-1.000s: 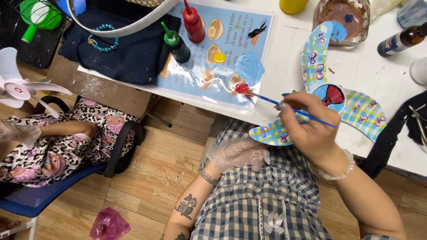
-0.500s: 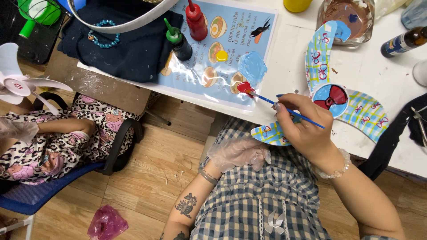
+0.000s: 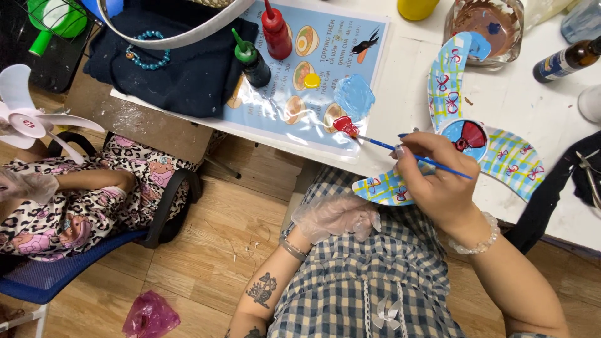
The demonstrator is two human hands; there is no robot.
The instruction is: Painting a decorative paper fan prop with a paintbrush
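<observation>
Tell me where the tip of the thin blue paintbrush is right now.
In the head view, the thin blue paintbrush, held in the right hand, has its tip in the red paint blob on the laminated blue sheet, just below the light-blue paint patch.

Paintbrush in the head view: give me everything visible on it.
The paintbrush is thin, with a blue handle. Its tip is loaded with red paint and rests in a red blob on the laminated blue sheet, next to a light blue patch. It lies slanted, tip up-left, tail down-right over the curved plaid cutout. The right hand pinches it mid-handle; the gloved left hand rests in the lap, clear of it.
</observation>
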